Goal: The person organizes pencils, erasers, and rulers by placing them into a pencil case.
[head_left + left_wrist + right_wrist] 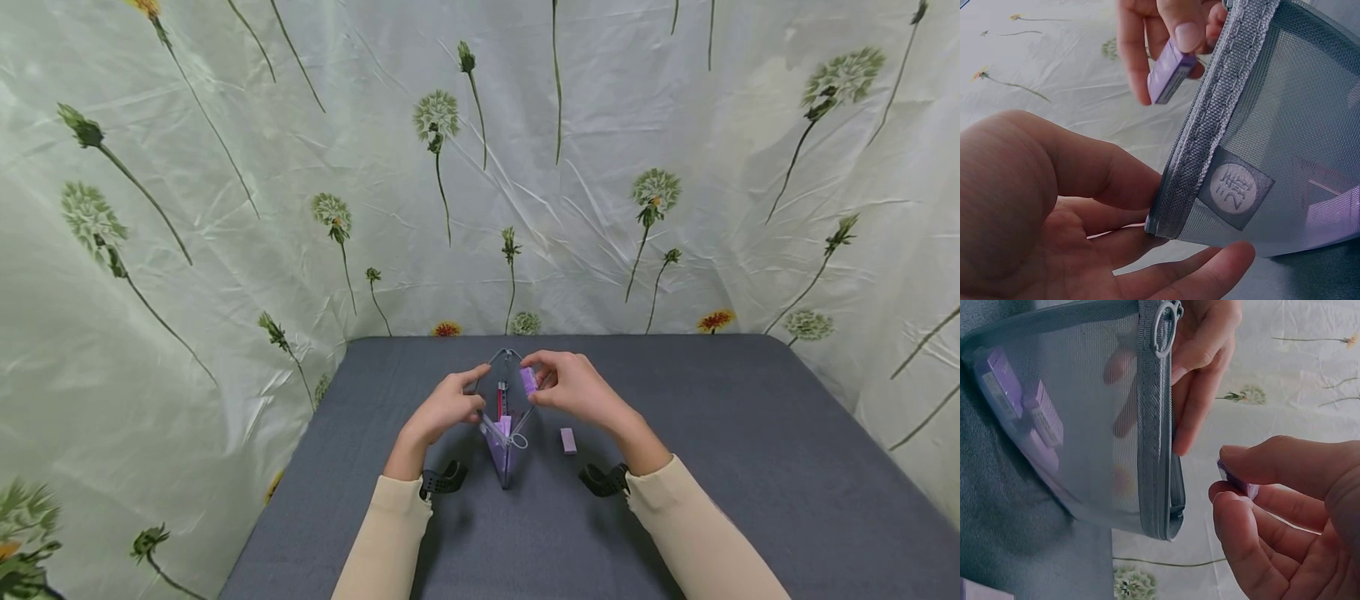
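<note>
A grey mesh zipper pouch [1094, 456] stands upright on the table with its mouth spread apart. My left hand [448, 407] pinches the pouch's zipper edge between thumb and fingers, beside a round label [1234, 187]. Between the thumb and fingertips of my right hand [583, 388] is a small purple box [1171, 74], held just outside the pouch's opening in the right wrist view. Through the mesh, several purple boxes [1000, 381] show at the bottom. A slim red and dark item [502, 402] shows within the pouch's outline; its kind is unclear.
Another small purple box [567, 441] lies on the dark grey table [712, 467], right of the pouch. A ring-shaped zipper pull [1165, 330] hangs at the pouch's edge. Behind the table hangs a pale curtain [390, 167] with a dandelion print.
</note>
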The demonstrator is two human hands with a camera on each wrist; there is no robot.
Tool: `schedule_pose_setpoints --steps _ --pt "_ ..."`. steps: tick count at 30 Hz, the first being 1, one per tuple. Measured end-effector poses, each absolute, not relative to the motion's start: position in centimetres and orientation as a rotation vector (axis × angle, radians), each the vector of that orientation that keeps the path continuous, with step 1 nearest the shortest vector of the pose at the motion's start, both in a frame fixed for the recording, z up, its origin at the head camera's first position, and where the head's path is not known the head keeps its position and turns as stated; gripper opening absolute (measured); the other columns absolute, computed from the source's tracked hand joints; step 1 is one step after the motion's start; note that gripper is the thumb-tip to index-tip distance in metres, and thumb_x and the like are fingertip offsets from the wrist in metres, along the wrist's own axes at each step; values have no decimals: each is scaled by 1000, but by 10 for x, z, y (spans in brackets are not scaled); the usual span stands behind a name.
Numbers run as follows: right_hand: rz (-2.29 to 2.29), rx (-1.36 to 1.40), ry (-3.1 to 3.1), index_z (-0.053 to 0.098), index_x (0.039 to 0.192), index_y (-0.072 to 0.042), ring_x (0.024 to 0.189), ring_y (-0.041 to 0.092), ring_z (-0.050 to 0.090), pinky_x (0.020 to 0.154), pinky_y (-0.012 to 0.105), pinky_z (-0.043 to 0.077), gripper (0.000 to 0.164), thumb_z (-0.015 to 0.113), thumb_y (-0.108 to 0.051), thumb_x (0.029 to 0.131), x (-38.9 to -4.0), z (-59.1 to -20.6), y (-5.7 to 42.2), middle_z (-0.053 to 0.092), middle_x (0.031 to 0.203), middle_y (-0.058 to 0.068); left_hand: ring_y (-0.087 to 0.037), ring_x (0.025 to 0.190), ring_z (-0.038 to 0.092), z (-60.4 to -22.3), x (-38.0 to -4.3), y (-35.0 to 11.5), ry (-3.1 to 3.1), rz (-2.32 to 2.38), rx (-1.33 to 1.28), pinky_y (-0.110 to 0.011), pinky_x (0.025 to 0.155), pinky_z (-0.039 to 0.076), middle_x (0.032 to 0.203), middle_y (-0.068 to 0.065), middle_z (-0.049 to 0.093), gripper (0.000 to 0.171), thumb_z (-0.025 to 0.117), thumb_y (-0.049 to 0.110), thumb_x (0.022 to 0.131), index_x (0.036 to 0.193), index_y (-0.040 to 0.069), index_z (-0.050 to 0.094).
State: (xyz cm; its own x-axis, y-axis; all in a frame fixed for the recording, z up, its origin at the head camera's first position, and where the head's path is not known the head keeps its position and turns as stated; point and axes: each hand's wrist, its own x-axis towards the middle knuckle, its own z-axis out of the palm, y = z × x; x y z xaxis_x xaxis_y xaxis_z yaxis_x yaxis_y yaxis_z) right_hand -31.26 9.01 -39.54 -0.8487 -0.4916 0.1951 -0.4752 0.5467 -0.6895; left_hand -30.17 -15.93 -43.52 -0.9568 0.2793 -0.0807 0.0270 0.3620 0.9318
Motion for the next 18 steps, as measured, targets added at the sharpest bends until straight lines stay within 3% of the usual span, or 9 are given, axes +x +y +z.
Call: schedule_pose_setpoints --steps 4,8,14,18 --pt "-1212 -840 2720 68 127 -18 74 15 64 65 35 54 46 81 -10 83 -317 -398 85 67 89 -2 -20 67 51 -436 -304 -160 2385 1644 268 -38 70 51 163 -8 29 65 56 3 96 157 16 39" --pt "-1194 -825 2707 67 128 -19 73 15 64 63 34 53 47 80 -8 84 -321 -401 79 67 90 -2 -18 68 52 -437 -305 -160 2375 1652 261 -38 70 52 163 -9 29 65 57 4 96 157 15 39" --pt "-1171 -828 2709 68 127 -17 69 16 63 60 34 53 46 79 -7 83 -325 -403 72 66 87 -2 -15 54 39 -437 -304 -160 2383 1647 275 -42 73 52 159 -14 35 64 58 5 97 157 15 39" --pt "-1149 -804 2707 68 127 -15 64 16 64 59 33 53 46 79 -6 84 -329 -404 66 65 84 -2 -16 56 42 -436 -303 -160 2377 1651 280 -45 76 53 155 -19 38 64 58 5 96 157 13 38"
